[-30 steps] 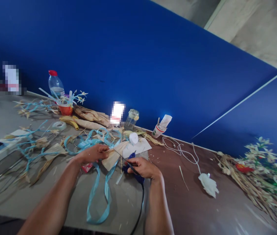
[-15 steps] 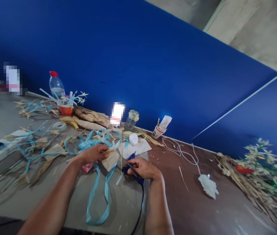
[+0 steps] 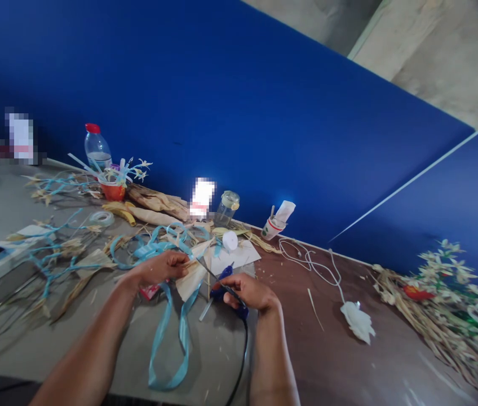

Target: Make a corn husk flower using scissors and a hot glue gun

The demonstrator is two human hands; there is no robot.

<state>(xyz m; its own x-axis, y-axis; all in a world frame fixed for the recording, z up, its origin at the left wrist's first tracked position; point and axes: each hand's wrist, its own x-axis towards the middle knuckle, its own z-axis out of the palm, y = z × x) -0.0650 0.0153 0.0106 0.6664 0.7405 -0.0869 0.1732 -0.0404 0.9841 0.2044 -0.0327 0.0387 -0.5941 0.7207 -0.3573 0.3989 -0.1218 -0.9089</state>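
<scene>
My left hand (image 3: 160, 268) is closed, pinching a pale, dry husk piece (image 3: 190, 284) between thumb and fingers. Held in my right hand (image 3: 248, 290) is a pair of scissors (image 3: 210, 273), its blades pointing up and left across the husk. How far apart the blades stand is hard to make out. Under and beside my right hand lies a blue glue gun (image 3: 242, 313) with a black cord. Light blue ribbon (image 3: 182, 344) loops on the table below the husk, and more ribbon is heaped behind my left hand.
Husk flowers on blue stems (image 3: 48, 270) spread at left, near a tape roll (image 3: 101, 219). Along the blue partition stand a bottle (image 3: 97, 149), a red cup (image 3: 113, 190), a jar (image 3: 227, 208) and a paper cup (image 3: 273, 226). A white cable (image 3: 313, 265) and flower bundle (image 3: 446, 316) lie right.
The scissor blades have shifted slightly on the husk, and a flap of it now stands out above them. My hands have barely moved.
</scene>
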